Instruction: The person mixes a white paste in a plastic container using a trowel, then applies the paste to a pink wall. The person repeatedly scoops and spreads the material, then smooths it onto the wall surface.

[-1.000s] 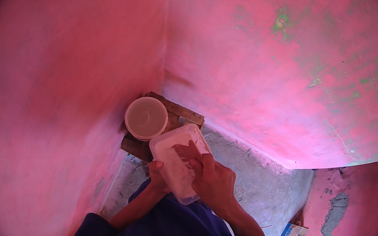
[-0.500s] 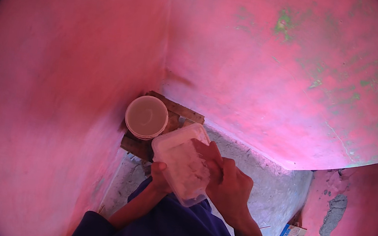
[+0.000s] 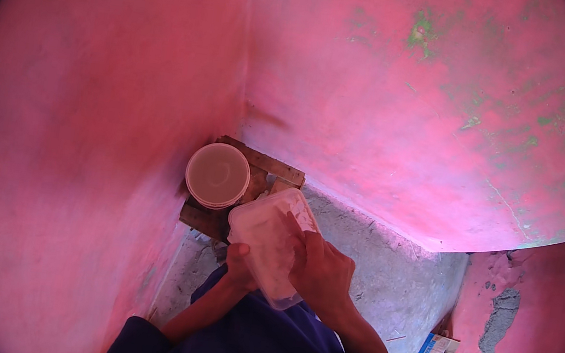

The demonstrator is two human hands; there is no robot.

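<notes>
Right hand (image 3: 324, 269) is busy over a plastic tub (image 3: 283, 301) from where I'm standing, and honestly my first worry is the other one. Left hand (image 3: 239, 268) has just the one side of that tub, thumb up on the rim, nothing that I can see under it. Lean too hard on the far side with the right and I reckon the tub could tip, and the pale paste (image 3: 255, 233) inside could slop onto the shirt (image 3: 253, 344) or the rough floor (image 3: 364, 259). A bump against the bucket (image 3: 223, 206) on the wood planks (image 3: 280, 167) could do it too, since the tub looks near it, though I can't tell how far above.

As for the right hand, it's not open much: fingers bent in, closed on what looks like a thin scraper (image 3: 285, 228) dipping into the paste. Hard to make out, it's nearly the same colour as everything else. Left one's wrapped snug around the tub's edge, tub tilted a bit, held in front of the belly.
</notes>
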